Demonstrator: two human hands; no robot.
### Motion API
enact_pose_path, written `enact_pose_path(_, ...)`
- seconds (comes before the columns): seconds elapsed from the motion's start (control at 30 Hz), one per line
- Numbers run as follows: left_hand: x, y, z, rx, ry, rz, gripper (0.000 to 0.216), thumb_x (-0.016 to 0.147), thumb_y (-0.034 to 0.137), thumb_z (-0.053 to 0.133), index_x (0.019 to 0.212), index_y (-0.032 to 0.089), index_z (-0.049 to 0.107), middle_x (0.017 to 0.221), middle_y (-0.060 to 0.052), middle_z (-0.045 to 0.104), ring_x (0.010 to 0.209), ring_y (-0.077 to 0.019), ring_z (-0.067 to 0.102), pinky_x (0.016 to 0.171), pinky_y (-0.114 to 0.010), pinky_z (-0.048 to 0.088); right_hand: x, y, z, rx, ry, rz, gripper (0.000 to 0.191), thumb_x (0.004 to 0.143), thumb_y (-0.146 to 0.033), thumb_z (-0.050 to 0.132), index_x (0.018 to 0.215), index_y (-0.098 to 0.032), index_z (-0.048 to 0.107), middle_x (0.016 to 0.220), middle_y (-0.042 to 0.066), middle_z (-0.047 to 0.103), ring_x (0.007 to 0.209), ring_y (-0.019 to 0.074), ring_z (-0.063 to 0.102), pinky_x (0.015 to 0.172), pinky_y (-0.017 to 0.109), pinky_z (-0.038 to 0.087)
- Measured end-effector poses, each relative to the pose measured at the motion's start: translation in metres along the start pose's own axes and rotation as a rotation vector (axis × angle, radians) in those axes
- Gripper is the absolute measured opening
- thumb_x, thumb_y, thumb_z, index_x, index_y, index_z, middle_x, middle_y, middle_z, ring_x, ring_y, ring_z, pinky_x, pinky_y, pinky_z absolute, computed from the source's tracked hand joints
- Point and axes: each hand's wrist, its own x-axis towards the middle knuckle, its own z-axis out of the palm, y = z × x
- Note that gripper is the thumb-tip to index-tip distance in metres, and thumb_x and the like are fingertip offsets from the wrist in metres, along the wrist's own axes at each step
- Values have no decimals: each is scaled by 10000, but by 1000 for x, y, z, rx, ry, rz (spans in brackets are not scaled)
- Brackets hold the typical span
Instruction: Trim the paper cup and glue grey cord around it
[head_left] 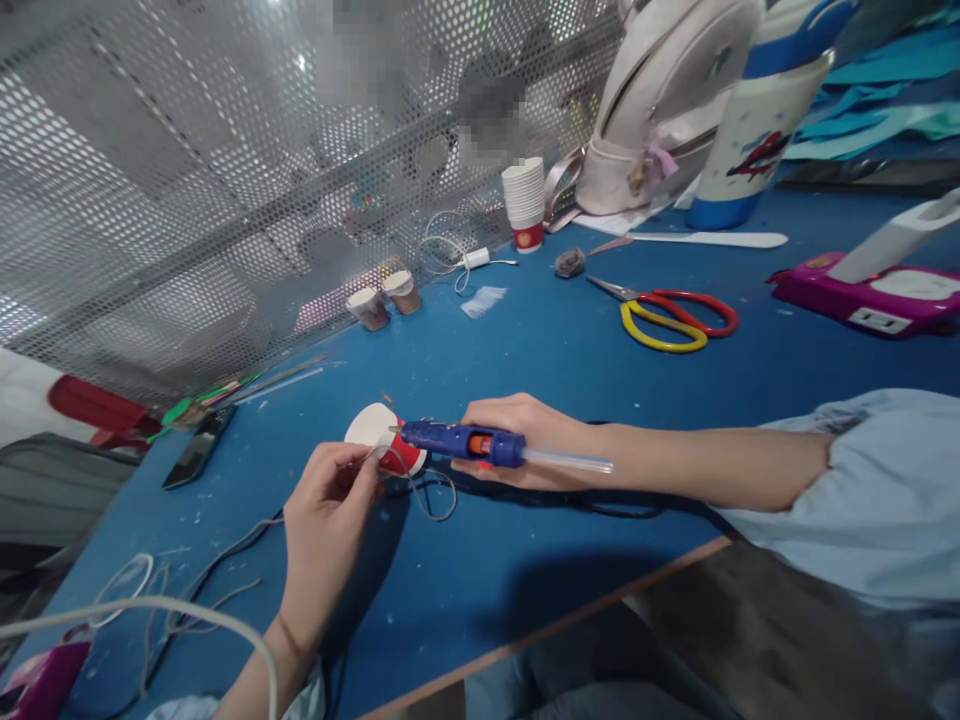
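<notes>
My right hand point(517, 425) is wrapped round a blue hot glue gun point(465, 442), with a clear glue stick point(566, 460) jutting from its back end. The gun's nozzle points left and meets the rim area of a small red and white paper cup point(405, 450), which lies tilted on its side. At the cup's near side, the thumb and forefinger of my left hand point(334, 495) pinch a thin grey cord point(442, 515). A loop of this cord hangs to the right. Whether the other left fingers also grip the cup is hidden.
Red-and-yellow-handled scissors point(667, 315), a white plastic knife point(712, 239) and a stack of paper cups point(523, 200) are further back. Two small cups point(386, 300) stand near the mesh screen point(225, 170). A power strip point(870, 295) sits right, a phone point(199, 447) left. Cables point(217, 570) cross the left side.
</notes>
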Motion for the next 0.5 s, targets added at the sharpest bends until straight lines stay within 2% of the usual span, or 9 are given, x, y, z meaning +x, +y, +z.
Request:
enact_pose_path(0.17,-1,0,2,29,4,43,146,844,335,654,816,193,676,795,4,600,585,-94,555,539,-220,448,-3,2,4,-19,-68,7,133,860,-272,607,816,-158,557,769,55,628,653,139,555,605,238,421)
enact_pose_path(0.5,-1,1,2,34,-6,63,143,827,329,655,796,191,678,778,-3,607,600,-111,572,535,-230,453,-5,-1,7,-87,-89,4,86,806,-209,630,815,-164,557,784,48,634,670,136,552,608,225,426)
